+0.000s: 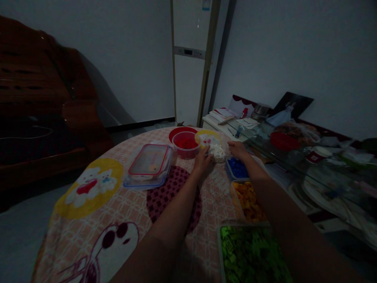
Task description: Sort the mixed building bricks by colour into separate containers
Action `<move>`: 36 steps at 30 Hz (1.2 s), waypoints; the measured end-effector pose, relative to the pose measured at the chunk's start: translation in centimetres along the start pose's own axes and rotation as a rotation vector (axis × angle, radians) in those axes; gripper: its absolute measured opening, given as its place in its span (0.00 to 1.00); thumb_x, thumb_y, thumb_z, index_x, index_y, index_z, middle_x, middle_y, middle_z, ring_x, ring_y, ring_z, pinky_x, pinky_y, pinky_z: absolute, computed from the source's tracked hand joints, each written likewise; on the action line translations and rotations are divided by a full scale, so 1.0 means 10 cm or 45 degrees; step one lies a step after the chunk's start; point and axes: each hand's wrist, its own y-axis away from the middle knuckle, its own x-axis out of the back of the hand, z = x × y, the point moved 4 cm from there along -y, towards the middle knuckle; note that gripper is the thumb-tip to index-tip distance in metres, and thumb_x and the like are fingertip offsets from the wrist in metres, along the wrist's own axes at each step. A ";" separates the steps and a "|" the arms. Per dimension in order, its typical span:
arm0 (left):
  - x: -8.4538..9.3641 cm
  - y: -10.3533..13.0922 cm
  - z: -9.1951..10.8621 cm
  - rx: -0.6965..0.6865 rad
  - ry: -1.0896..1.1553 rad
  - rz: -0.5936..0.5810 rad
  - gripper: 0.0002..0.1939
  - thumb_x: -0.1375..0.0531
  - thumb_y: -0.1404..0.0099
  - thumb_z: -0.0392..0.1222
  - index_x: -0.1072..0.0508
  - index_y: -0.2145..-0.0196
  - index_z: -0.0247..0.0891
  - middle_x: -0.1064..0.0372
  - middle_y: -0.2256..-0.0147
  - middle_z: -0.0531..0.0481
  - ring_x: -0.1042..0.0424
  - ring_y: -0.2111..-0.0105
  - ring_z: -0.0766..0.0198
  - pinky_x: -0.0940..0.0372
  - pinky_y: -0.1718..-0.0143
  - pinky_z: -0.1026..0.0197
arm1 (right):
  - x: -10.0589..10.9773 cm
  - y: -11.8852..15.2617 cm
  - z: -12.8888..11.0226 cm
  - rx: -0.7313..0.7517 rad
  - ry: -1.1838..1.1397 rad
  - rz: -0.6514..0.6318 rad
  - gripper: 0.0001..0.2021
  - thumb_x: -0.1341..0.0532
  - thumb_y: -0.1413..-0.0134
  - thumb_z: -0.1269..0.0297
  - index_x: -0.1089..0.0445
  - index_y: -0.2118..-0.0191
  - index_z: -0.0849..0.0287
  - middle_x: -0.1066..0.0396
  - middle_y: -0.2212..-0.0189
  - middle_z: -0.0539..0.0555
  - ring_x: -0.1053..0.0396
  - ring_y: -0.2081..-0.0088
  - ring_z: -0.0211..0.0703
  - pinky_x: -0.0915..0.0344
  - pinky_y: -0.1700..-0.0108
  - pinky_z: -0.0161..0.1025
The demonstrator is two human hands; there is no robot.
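A heap of small white pieces (217, 153) lies on the patterned tablecloth between my two hands. My left hand (203, 161) touches the heap's left side, its fingers stretched out and apart. On the other side, my right hand (238, 150) is closed at the edge of a translucent plastic thing (225, 144), whose full shape is too dim to make out. Just below my right hand is a clear box of blue pieces (236, 168). Left of the heap stands a round clear tub (186, 147) with red pieces inside.
Nearer me are a box of orange pieces (249, 200) and a larger box of green pieces (250, 251), partly under my right forearm. Stacked clear lids with red and blue rims (149, 165) lie at left. A cluttered glass-topped cabinet (294, 161) stands right of the round table.
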 end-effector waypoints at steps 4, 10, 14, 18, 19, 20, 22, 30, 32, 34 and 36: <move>0.09 -0.03 0.02 -0.010 -0.062 0.011 0.27 0.39 0.34 0.39 0.28 0.38 0.37 0.30 0.39 0.38 0.29 0.41 0.49 0.34 0.39 0.46 | -0.03 0.04 -0.06 -0.366 -0.345 -0.088 0.22 0.43 0.44 0.77 0.24 0.45 0.66 0.18 0.61 0.58 0.20 0.66 0.41 0.28 0.63 0.31; 0.24 0.02 0.02 -0.016 -0.140 0.038 0.27 0.39 0.34 0.38 0.29 0.38 0.34 0.31 0.39 0.37 0.31 0.39 0.50 0.39 0.35 0.47 | -0.08 0.11 -0.20 -0.393 -0.447 -0.056 0.18 0.40 0.45 0.78 0.21 0.50 0.68 0.18 0.68 0.56 0.24 0.75 0.37 0.31 0.71 0.27; 0.24 0.07 0.01 -0.038 -0.153 0.064 0.26 0.40 0.33 0.40 0.29 0.38 0.35 0.33 0.36 0.38 0.34 0.36 0.51 0.40 0.34 0.47 | -0.08 0.11 -0.25 -0.262 -0.186 -0.017 0.17 0.41 0.46 0.77 0.19 0.55 0.65 0.18 0.70 0.56 0.22 0.70 0.42 0.28 0.67 0.31; 0.23 0.07 0.00 -0.038 -0.183 0.096 0.24 0.40 0.33 0.42 0.27 0.40 0.36 0.33 0.37 0.39 0.34 0.36 0.51 0.41 0.33 0.46 | -0.03 0.11 -0.30 -0.065 0.142 -0.007 0.15 0.41 0.47 0.74 0.17 0.59 0.63 0.18 0.67 0.58 0.21 0.60 0.48 0.28 0.56 0.33; 0.24 0.06 0.00 -0.037 -0.189 0.099 0.24 0.40 0.33 0.42 0.27 0.40 0.36 0.32 0.37 0.38 0.34 0.36 0.51 0.41 0.33 0.46 | -0.02 0.12 -0.30 -0.046 0.177 -0.015 0.15 0.41 0.47 0.74 0.17 0.59 0.63 0.18 0.66 0.57 0.21 0.58 0.48 0.29 0.55 0.33; 0.24 0.06 0.00 -0.036 -0.196 0.099 0.24 0.40 0.33 0.42 0.27 0.40 0.36 0.32 0.37 0.38 0.34 0.36 0.51 0.41 0.33 0.45 | -0.02 0.13 -0.30 -0.037 0.190 -0.025 0.15 0.41 0.47 0.73 0.17 0.59 0.62 0.18 0.66 0.57 0.21 0.58 0.48 0.29 0.55 0.33; 0.24 0.06 0.03 -0.033 -0.216 0.090 0.24 0.40 0.33 0.42 0.26 0.40 0.35 0.33 0.37 0.37 0.34 0.36 0.50 0.41 0.33 0.45 | 0.00 0.15 -0.29 -0.038 0.186 -0.037 0.16 0.41 0.48 0.74 0.17 0.58 0.62 0.18 0.68 0.55 0.22 0.58 0.47 0.30 0.55 0.33; 0.21 0.10 0.09 -0.065 -0.288 0.052 0.25 0.40 0.33 0.42 0.27 0.40 0.31 0.33 0.37 0.33 0.35 0.35 0.48 0.40 0.34 0.45 | 0.00 0.22 -0.24 -0.081 0.117 -0.028 0.19 0.40 0.52 0.75 0.17 0.56 0.58 0.17 0.58 0.53 0.21 0.52 0.47 0.29 0.48 0.35; 0.21 0.10 0.07 -0.070 -0.288 0.065 0.25 0.39 0.33 0.42 0.26 0.41 0.32 0.33 0.37 0.33 0.35 0.35 0.48 0.39 0.34 0.45 | -0.01 0.21 -0.22 -0.094 0.085 -0.007 0.21 0.40 0.53 0.75 0.17 0.54 0.58 0.17 0.56 0.53 0.21 0.51 0.47 0.29 0.47 0.36; 0.20 0.09 0.05 -0.075 -0.288 0.082 0.24 0.39 0.34 0.42 0.25 0.41 0.34 0.31 0.38 0.36 0.34 0.36 0.48 0.39 0.34 0.45 | -0.03 0.19 -0.20 -0.118 0.054 0.011 0.22 0.40 0.53 0.75 0.18 0.53 0.58 0.17 0.57 0.54 0.21 0.52 0.47 0.29 0.46 0.36; 0.20 0.08 0.04 -0.071 -0.287 0.094 0.24 0.38 0.34 0.42 0.25 0.42 0.36 0.31 0.39 0.37 0.33 0.36 0.48 0.39 0.34 0.45 | -0.04 0.17 -0.19 -0.155 0.019 0.019 0.22 0.39 0.53 0.75 0.18 0.52 0.60 0.17 0.58 0.56 0.20 0.53 0.47 0.29 0.48 0.36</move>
